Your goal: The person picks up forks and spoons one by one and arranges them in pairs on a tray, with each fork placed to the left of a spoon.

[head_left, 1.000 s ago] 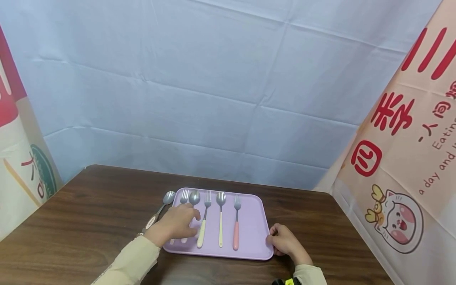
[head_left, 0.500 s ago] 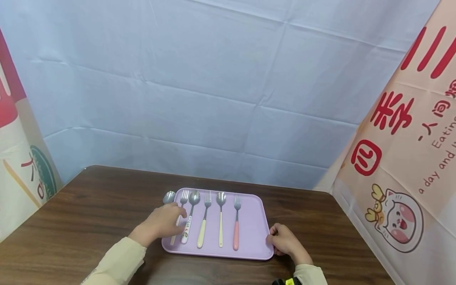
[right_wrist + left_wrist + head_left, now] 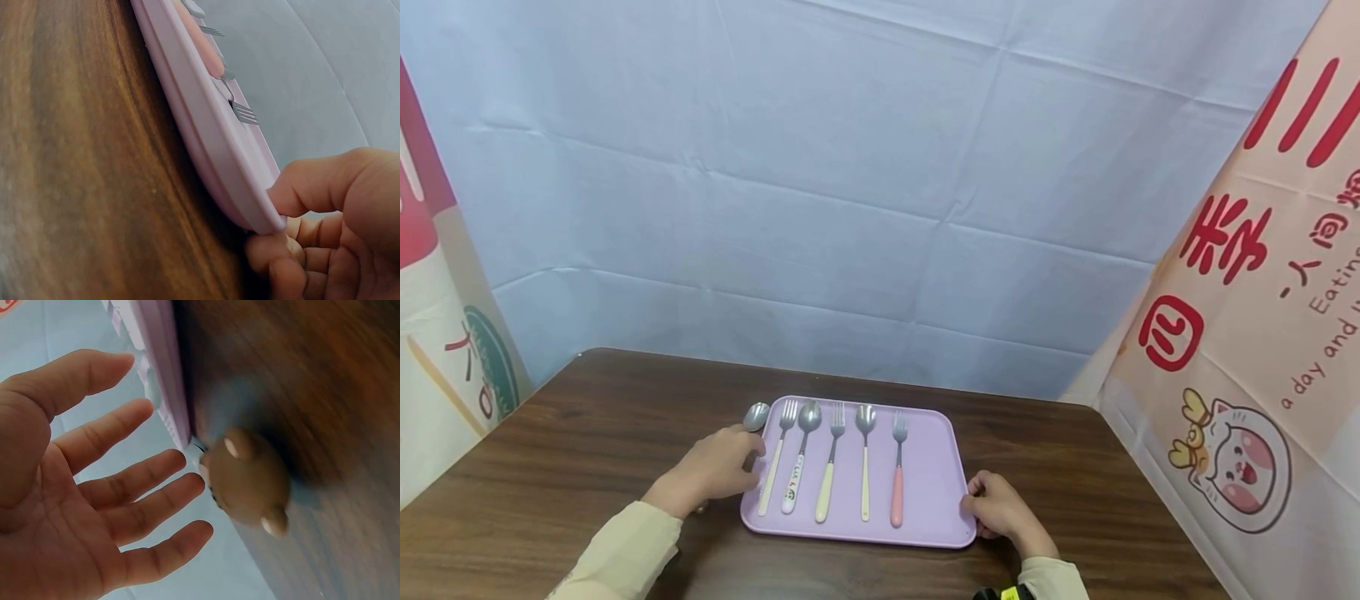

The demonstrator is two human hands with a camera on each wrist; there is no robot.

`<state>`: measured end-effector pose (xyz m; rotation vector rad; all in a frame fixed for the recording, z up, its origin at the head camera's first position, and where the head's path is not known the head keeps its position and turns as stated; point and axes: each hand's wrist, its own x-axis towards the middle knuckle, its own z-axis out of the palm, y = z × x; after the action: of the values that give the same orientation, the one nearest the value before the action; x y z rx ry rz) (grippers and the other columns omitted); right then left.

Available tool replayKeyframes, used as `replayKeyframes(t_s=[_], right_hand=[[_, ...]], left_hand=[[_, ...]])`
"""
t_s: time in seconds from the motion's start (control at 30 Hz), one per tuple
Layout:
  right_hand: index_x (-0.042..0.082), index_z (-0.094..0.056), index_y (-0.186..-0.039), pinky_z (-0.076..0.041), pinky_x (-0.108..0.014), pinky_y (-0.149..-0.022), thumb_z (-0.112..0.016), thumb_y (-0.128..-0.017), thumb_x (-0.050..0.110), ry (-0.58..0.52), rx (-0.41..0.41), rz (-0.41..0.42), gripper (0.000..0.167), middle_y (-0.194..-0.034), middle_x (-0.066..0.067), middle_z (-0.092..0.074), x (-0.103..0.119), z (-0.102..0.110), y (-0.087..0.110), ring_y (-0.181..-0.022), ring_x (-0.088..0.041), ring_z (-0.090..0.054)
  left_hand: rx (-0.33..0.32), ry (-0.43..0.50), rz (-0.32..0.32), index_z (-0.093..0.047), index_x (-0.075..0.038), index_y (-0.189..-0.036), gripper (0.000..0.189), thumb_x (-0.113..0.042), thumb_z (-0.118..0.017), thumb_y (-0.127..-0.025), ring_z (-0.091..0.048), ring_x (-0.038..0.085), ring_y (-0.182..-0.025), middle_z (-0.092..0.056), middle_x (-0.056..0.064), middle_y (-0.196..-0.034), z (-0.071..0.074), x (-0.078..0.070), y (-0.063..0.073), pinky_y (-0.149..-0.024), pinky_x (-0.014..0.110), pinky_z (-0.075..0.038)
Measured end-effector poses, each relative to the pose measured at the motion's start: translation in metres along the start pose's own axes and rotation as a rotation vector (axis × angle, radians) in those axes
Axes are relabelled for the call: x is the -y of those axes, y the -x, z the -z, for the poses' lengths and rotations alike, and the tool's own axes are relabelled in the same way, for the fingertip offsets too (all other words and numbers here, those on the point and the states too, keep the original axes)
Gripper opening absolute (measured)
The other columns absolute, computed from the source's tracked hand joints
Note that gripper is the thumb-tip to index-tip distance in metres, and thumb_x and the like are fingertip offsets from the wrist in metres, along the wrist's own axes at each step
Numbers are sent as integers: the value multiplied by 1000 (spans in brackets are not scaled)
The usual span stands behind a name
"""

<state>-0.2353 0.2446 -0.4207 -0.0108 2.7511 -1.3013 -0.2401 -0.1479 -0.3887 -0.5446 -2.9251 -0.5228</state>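
Observation:
The left hand (image 3: 715,465) is spread open left of the lilac tray (image 3: 932,483), over a loose spoon (image 3: 756,416); only that spoon's bowl shows beyond the hand in the head view. In the left wrist view, a brown bear-head shape (image 3: 250,478) with small round ears stands just past the open fingers, by the tray's edge. The right hand (image 3: 1002,510) pinches the tray's right rim, thumb on top and fingers beneath. Across the tray lie a white-handled fork (image 3: 773,471), a printed-handle spoon (image 3: 793,479), a pale-yellow-handled fork (image 3: 826,487), a cream-handled spoon (image 3: 865,479) and a pink-handled fork (image 3: 897,496).
The tray sits on a dark wooden table (image 3: 1075,483). A pale blue cloth (image 3: 820,183) hangs behind it, and a printed banner (image 3: 1240,333) slopes along the right side. Another printed cloth (image 3: 445,350) stands at the left.
The left hand has moved left from above the cutlery to beside the tray, uncovering the white-handled fork and the printed-handle spoon. The right hand stays on the tray's rim.

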Motion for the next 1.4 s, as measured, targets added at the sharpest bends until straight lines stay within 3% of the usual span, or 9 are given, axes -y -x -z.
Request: replayKeyframes(t_s=[0.33, 0.67, 0.9, 1.13, 1.27, 1.4], right_hand=[[2, -48, -77, -40, -24, -39, -57, -70, 0, -7, 1, -3, 11, -51, -5, -47, 0, 0, 0, -41, -13, -45], [2, -48, -77, -40, -25, -39, -57, -70, 0, -9, -5, -15, 11, -51, -6, -47, 1, 0, 0, -41, -13, -45], [3, -48, -77, -40, -24, -39, -57, -71, 0, -7, -1, -28, 12, -52, -5, -47, 2, -1, 0, -41, -13, -44], [2, -48, -78, -41, -25, -40, -57, -70, 0, 6, 3, -13, 12, -52, -6, -47, 2, 0, 1, -41, -14, -45], [3, -48, -78, -41, -25, -40, -56, -70, 1, 8, 7, -17, 12, -52, -6, -47, 1, 0, 0, -41, -13, -45], [2, -48, -78, -41, -25, -40, -56, -71, 1, 11, 11, -20, 12, -52, -6, -48, 1, 1, 0, -41, -13, -45]], left_hand=[[-7, 2, -2, -68, -5, -86, 22, -12, -71, -66, -46, 16, -69, -56, 4, -79, 0, 14, 5, -61, 36, -44], [39, 13, 34, -69, -2, -93, 30, -7, -70, -63, -51, 20, -72, -54, 10, -84, 2, 22, 9, -67, 38, -48], [94, 78, 104, -66, 1, -99, 41, 2, -70, -58, -52, 24, -71, -52, 15, -89, 1, 25, 9, -61, 37, -48], [117, 65, 109, -65, 1, -99, 44, 11, -68, -56, -53, 25, -75, -59, 15, -90, 0, 25, 7, -65, 38, -49], [125, 95, 129, -63, 2, -101, 45, 16, -64, -59, -54, 24, -70, -56, 14, -87, 0, 24, 8, -58, 35, -49], [118, 168, 167, -53, 2, -87, 32, 20, -58, -61, -55, 18, -49, -48, 12, -71, 1, 22, 10, -41, 29, -46]])
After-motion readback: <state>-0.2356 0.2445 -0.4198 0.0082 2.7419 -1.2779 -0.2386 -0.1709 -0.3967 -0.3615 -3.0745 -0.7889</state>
